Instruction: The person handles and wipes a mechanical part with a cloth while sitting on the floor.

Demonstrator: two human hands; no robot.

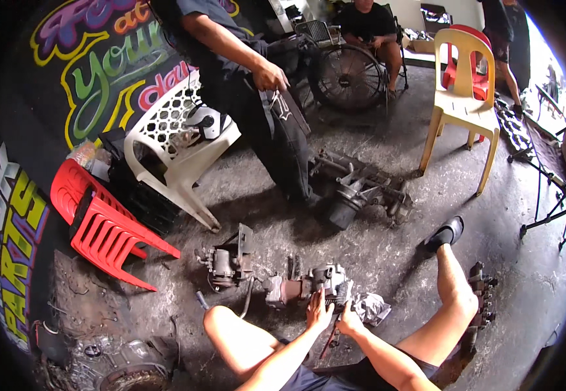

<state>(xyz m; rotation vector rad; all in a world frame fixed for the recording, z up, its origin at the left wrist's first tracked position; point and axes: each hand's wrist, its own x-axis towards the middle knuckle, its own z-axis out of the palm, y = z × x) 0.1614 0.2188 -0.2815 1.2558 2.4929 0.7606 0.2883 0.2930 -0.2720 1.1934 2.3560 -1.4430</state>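
A greasy metal machine part [326,276] with a rusty brown section lies on the floor between my legs. My left hand [320,311] rests against its near side, fingers stretched out and holding nothing I can see. Just to the right, my right hand [349,321] is closed, its thumb pointing up beside the part. What it grips is too small to make out; a slim silvery piece shows above it. A crumpled whitish rag or paper [373,309] lies right of that hand. Below the hands, a thin red-handled tool [328,341] is on the floor.
Around me lie another metal part [223,266], a big assembly [361,192], a round housing [117,368] and a long dark part [483,296]. Red stacked chairs [104,228], a white chair [172,140] and a beige chair [462,104] stand about. A person [257,98] stands ahead; others are behind.
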